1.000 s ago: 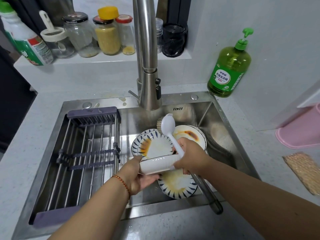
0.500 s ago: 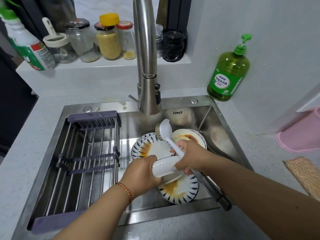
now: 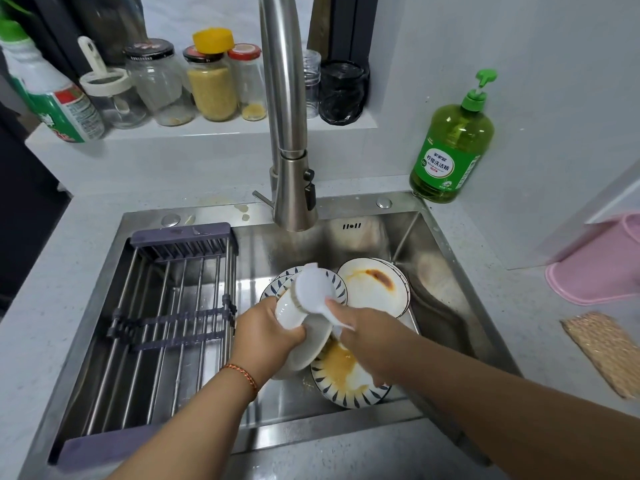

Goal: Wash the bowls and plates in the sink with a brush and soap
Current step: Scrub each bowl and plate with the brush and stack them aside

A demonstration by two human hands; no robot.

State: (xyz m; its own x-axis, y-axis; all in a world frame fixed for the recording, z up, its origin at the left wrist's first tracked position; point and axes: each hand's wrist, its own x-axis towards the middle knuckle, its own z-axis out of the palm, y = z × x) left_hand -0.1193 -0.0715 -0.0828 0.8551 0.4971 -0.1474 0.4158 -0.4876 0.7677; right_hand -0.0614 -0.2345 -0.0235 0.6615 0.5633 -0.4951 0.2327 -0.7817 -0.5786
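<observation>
Over the sink (image 3: 446, 306), my left hand (image 3: 266, 327) grips a tilted white bowl (image 3: 304, 337); my right hand's (image 3: 367, 330) fingers wrap the brush (image 3: 317, 289) pressed against it.

Brushed steel sink (image 3: 446, 258); glossy ceramic bowl (image 3: 304, 341); white plastic brush (image 3: 317, 291)

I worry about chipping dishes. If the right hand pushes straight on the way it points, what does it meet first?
Probably the tilted white bowl held by the left hand; the right hand already holds the white brush against it.
</observation>
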